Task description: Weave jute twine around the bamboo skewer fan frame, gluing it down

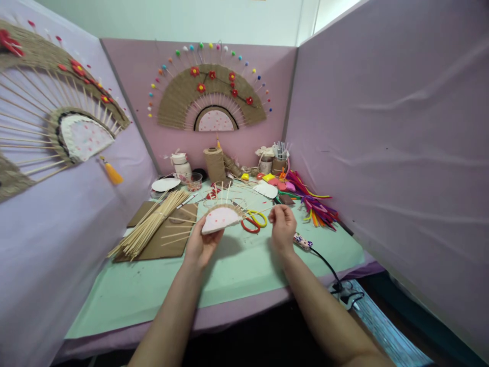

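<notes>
My left hand (204,239) grips a white half-round fan base (221,219) with pink dots, holding it up over the table. Thin wooden sticks fan out from its twine-coloured curved rim to the left, the top and the right. On the right side, my right hand (283,227) is closed in a pinch at the outer end of a thin stick (260,211) that reaches toward the base. Behind and below that stick lie scissors (250,224) with red and yellow handles. A glue gun (303,241) with a patterned body rests beside my right wrist, its black cord trailing off the table edge.
A bundle of wooden sticks (155,224) lies on brown cardboard (179,244) at left. Twine spools (214,164), a white bottle (181,165), a white half-disc (266,190) and colourful pipe cleaners (315,204) stand or lie at the back. Finished fans (175,104) hang on the walls.
</notes>
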